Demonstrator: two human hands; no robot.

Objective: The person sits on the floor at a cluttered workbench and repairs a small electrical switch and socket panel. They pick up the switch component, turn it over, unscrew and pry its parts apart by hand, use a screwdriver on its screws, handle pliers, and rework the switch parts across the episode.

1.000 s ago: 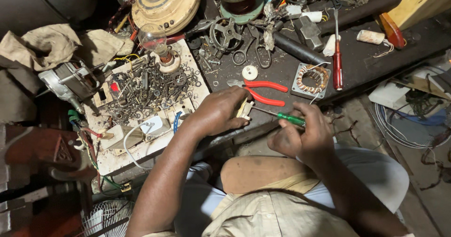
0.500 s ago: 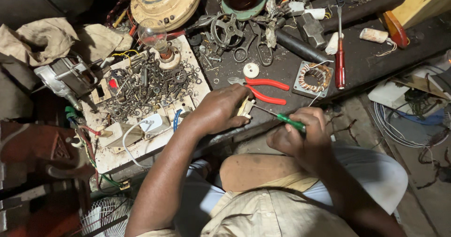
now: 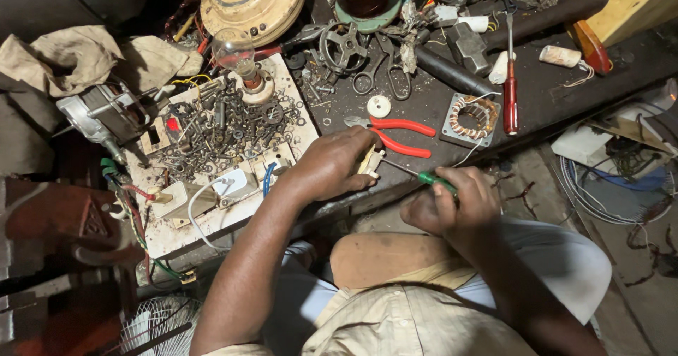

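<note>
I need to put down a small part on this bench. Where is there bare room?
The dark benchtop is bare between the red-handled screwdriver and the white taped roll, and right of the copper-wound stator. The white board is heaped with screws; the bench's top edge is crowded.

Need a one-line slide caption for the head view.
Left hand holds a small cream part while the right hand works a green-handled screwdriver into it, beside red-handled pliers.
</note>
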